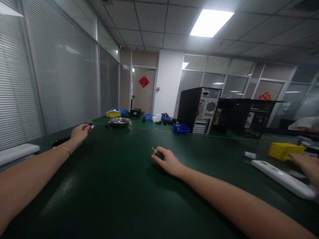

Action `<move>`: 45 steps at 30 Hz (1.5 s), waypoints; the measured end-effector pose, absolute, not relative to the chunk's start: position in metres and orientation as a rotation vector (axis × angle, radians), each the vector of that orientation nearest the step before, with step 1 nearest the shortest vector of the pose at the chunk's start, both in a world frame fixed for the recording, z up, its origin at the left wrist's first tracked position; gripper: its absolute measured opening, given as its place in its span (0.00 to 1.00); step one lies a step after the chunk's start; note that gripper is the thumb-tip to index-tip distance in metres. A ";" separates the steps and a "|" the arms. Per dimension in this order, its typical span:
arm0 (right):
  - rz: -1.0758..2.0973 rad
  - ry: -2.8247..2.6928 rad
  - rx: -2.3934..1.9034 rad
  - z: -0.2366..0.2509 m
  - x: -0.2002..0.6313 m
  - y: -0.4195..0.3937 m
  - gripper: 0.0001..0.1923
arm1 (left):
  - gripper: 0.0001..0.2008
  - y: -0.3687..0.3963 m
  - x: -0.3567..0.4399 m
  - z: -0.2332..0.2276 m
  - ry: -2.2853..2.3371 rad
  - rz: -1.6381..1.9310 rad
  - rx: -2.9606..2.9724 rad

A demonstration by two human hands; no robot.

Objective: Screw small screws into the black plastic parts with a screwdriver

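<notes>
My left hand (80, 133) reaches out over the left side of the green table (117, 186). Pinched at its fingertips is a small red-and-white piece (92, 127), too small to name. Dark items (59, 141) lie behind that wrist, partly covered by the arm. My right hand (167, 161) is near the middle of the table, thumb and fingers closed on a thin, pale, needle-like piece (154, 150) that points up and to the left. Whether this hand rests on the surface I cannot tell.
A round metal bowl (120, 122), a yellow bin (113, 114) and a blue bin (181, 128) stand toward the back. Computer towers (190, 109) rise at back right. Another person's hand (305, 162) is by a yellow box (284, 151) and a long white device (281, 177).
</notes>
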State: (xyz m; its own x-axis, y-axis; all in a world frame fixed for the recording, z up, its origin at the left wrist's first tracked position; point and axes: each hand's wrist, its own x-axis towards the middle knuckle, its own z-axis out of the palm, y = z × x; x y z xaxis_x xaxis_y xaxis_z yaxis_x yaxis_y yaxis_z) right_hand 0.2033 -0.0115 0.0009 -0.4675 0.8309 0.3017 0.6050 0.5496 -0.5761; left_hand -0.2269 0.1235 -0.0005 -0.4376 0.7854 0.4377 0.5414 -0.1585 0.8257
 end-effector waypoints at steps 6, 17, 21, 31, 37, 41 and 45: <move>0.628 -2.253 -1.165 0.002 0.206 -0.012 0.11 | 0.09 0.117 -0.222 0.005 1.933 1.681 1.444; 0.778 -2.184 -1.084 -0.001 0.208 -0.004 0.13 | 0.16 0.092 -0.109 0.006 1.173 1.054 1.848; 0.877 -2.036 -0.978 -0.010 0.207 0.006 0.15 | 0.20 0.041 -0.046 0.008 0.881 0.698 2.013; 0.763 -2.178 -0.844 -0.003 0.206 -0.005 0.15 | 0.16 0.024 -0.027 -0.002 0.757 0.806 1.919; 0.661 -2.269 -0.896 0.000 0.203 -0.009 0.16 | 0.18 0.017 -0.027 0.005 0.826 0.781 1.921; 0.568 -2.294 -0.888 0.003 0.202 -0.012 0.15 | 0.20 0.016 -0.029 0.004 0.814 0.788 1.971; 0.448 -2.312 -0.873 0.001 0.204 -0.012 0.16 | 0.18 0.016 -0.029 0.003 0.787 0.769 1.945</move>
